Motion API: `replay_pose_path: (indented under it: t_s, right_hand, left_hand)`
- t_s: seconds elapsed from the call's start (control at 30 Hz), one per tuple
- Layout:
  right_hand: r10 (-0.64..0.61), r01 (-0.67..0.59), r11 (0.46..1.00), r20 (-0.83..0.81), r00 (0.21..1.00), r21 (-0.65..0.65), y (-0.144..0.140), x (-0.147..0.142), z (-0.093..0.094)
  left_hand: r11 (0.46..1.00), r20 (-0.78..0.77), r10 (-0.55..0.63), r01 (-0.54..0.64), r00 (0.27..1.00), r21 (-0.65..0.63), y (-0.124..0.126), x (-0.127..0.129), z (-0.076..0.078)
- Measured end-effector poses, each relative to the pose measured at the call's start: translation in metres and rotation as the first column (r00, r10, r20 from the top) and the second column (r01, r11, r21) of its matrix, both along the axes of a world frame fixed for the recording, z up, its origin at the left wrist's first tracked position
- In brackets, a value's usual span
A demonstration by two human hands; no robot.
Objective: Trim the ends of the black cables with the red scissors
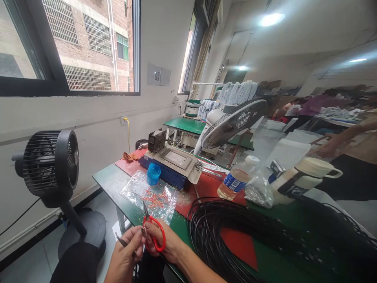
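The right hand grips red scissors, blades apart. The left hand pinches a thin wire by the table edge. Snip slowly, fingers back.

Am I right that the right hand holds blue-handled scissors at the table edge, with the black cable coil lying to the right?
Not quite: the scissors in the right hand have red handles, not blue, as the head view shows. The rest holds: they are at the table edge, and the black cable coil lies to the right.
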State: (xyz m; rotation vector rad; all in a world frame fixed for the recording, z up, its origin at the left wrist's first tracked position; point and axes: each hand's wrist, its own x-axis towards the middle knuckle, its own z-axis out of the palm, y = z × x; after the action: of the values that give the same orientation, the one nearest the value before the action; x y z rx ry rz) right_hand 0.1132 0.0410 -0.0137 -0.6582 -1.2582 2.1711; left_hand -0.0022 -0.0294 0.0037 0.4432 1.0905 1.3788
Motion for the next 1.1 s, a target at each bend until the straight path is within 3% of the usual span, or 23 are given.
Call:
replay_pose_path:
  t_s: [0.13,0.43,0.6,0.77,0.83,0.93,1.1]
  right_hand:
    - [0.055,-0.057,0.997,-0.023,0.998,-0.051,0.0,0.001,0.004]
    - [-0.015,0.016,0.997,0.007,1.0,-0.07,0.001,0.001,0.006]
    - [-0.053,0.051,0.997,0.028,0.998,0.066,0.002,0.0,0.002]
    - [-0.107,0.073,0.966,0.126,0.986,0.248,0.003,0.001,-0.001]
    - [-0.094,0.07,0.976,0.107,0.99,0.206,0.002,0.001,-0.001]
    - [-0.02,0.02,1.0,0.018,1.0,0.015,0.0,0.0,0.001]
    - [0.046,-0.05,0.987,-0.032,0.998,-0.154,0.0,0.001,0.002]
  left_hand:
    - [1.0,0.014,0.008,-0.008,1.0,0.009,0.0,0.0,0.0]
    - [0.998,-0.089,0.064,-0.063,0.994,0.018,0.005,0.001,-0.011]
    - [0.989,-0.197,0.143,-0.134,0.97,0.059,0.007,0.002,-0.019]
    - [0.989,-0.258,0.149,-0.137,0.954,0.063,0.008,0.001,-0.022]
    - [0.989,-0.261,0.144,-0.133,0.954,0.062,0.006,0.0,-0.021]
    - [0.994,-0.197,0.1,-0.09,0.975,0.059,0.004,-0.001,-0.018]
    - [0.998,-0.051,0.014,-0.01,0.999,0.067,0.002,-0.002,-0.016]
